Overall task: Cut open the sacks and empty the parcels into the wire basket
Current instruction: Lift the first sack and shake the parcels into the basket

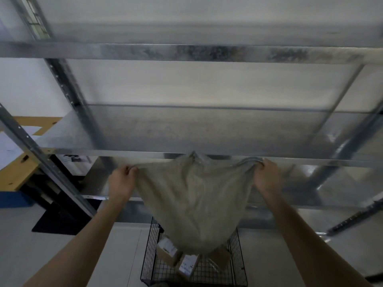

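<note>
My left hand [122, 179] and right hand [267, 175] each pinch a sack [194, 204] corner; I should shake it squarely above the wire basket [148, 264] so parcels [167, 248] drop inside.

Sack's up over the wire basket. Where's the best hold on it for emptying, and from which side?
Grip the sack by its two top corners, coming in from each outer side, as the left hand and right hand do. Held so, it spreads wide and sags to a point over the wire basket, where parcels lie.
</note>
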